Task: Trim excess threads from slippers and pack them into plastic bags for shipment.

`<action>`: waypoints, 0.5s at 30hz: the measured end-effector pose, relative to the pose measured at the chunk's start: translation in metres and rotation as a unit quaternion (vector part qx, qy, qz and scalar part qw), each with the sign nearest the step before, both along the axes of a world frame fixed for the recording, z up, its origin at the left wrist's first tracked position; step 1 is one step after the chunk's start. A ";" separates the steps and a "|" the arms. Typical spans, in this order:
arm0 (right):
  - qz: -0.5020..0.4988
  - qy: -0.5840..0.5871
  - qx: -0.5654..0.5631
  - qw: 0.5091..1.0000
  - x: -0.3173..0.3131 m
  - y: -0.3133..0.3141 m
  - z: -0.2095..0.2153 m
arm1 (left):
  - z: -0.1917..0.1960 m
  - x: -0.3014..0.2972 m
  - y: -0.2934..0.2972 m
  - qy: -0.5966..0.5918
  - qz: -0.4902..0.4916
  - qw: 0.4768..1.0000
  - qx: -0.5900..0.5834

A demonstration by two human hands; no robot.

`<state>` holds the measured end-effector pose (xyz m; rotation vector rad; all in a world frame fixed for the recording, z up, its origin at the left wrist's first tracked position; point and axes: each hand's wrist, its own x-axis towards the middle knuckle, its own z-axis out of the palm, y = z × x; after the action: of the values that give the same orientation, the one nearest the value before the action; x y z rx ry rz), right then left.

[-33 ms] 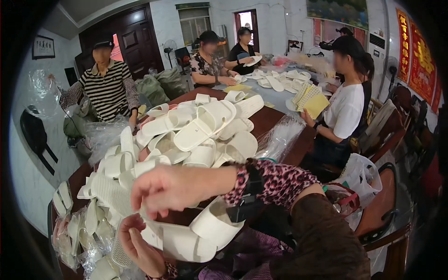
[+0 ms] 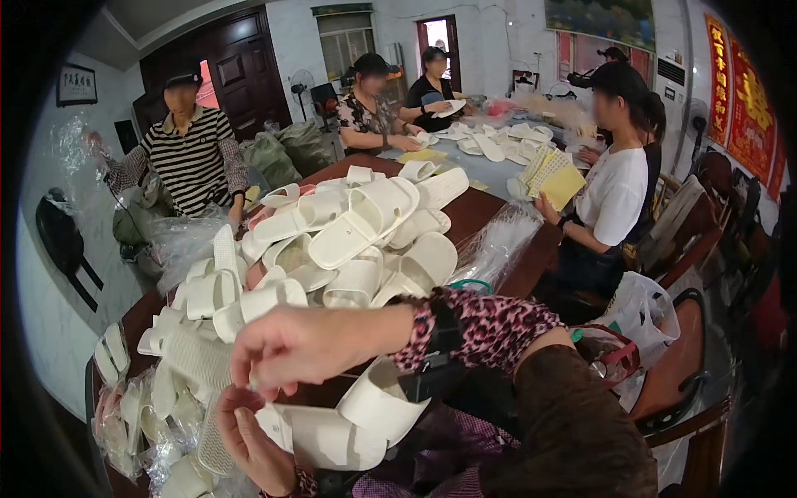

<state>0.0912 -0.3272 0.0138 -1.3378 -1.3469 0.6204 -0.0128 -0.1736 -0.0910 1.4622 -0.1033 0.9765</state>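
My right hand (image 2: 311, 347) reaches across from the right with thumb and fingertips pinched on something small and pale, too small to name. Just below it is my left hand (image 2: 253, 440), its fingers drawn together near that pinch; what they hold is hidden. Against the left hand lies the heel end of a white slipper (image 2: 320, 436), its wide strap towards the right. Behind both hands rises a large heap of loose white slippers (image 2: 357, 228). A ridged white slipper (image 2: 195, 357) lies on the heap's near left side.
Bagged slippers (image 2: 158, 423) lie at the near left. Clear plastic bags (image 2: 502, 249) rest on the table right of the heap. A person in stripes (image 2: 187, 145) holds a clear bag at left; others handle slippers and a yellow sheet (image 2: 564, 187). A chair (image 2: 672, 365) stands at right.
My right hand's fingertips have closed into a tighter pinch, slightly lower. The white slipper beside my left hand has shifted a little. At the left, the striped person's bag has changed shape.
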 end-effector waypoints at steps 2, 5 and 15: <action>0.024 0.032 -0.013 0.999 -0.001 0.015 -0.017 | -0.002 -0.001 -0.007 -0.020 -0.064 0.997 -0.039; 0.029 0.049 -0.034 0.998 -0.001 0.027 -0.027 | 0.011 -0.006 -0.013 0.003 -0.145 0.989 -0.016; -0.172 -0.182 0.163 0.954 0.007 0.008 -0.068 | 0.015 0.019 0.014 0.065 -0.002 0.997 -0.052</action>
<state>0.0987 -0.3191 -0.0540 -1.4058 -1.3839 -0.0922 0.0061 -0.1598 -0.0759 1.4250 0.0378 0.8683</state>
